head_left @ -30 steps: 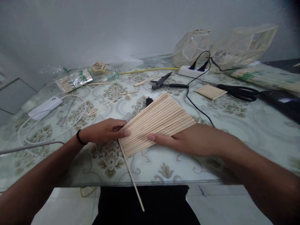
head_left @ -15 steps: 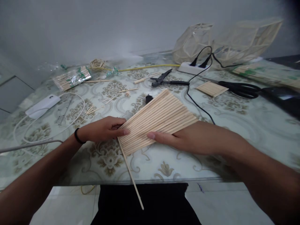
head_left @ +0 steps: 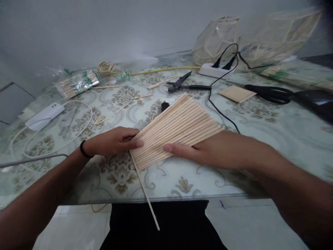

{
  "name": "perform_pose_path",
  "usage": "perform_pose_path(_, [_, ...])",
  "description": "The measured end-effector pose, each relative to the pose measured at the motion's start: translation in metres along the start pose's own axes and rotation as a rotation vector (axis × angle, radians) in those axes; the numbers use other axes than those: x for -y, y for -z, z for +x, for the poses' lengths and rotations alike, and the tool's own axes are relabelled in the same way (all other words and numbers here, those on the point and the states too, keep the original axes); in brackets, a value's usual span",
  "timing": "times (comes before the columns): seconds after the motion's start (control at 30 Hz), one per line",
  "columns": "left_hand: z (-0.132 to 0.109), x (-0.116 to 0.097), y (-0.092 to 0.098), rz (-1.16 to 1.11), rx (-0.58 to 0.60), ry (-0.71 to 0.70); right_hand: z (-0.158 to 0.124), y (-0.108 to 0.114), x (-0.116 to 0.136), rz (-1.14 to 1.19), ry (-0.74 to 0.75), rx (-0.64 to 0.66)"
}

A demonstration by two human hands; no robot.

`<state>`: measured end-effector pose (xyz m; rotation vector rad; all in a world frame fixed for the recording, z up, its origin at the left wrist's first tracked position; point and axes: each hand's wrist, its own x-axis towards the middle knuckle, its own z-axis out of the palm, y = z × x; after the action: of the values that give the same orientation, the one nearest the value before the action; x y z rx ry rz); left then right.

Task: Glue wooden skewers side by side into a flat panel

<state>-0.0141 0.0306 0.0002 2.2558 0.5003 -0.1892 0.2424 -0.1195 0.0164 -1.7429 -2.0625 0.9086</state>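
Observation:
Between my two hands is a panel of wooden sticks, laid side by side and fanning wider toward the upper right. My left hand grips its narrow left end, thumb on top and fingers partly hidden beneath. My right hand supports the panel from below, with the thumb pressed on its upper face; the other fingers are hidden. A single thin stick runs along the panel's left edge and sticks out past the table edge toward me. A black object lies partly behind the panel.
Black pliers, black-handled scissors and a small stick panel lie beyond. A white power strip trails black cords. Bagged sticks, a white device with a cable and loose stick pieces sit left. Stick frames stand behind.
The view has shifted slightly, and the table's far things appear a little higher. Both hands keep the same hold on the stick panel.

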Motion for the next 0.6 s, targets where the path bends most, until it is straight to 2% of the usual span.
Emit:
perform_pose_path(0.1, [0.0000,-0.0003,0.0004,0.003,0.003,0.011,0.0020,0.0002,0.0009,-0.007,-0.047,0.038])
perform_pose_path(0.6, [0.0000,-0.0009,0.0006,-0.006,0.001,0.000,0.0006,0.0026,0.0044,0.034,0.009,0.054])
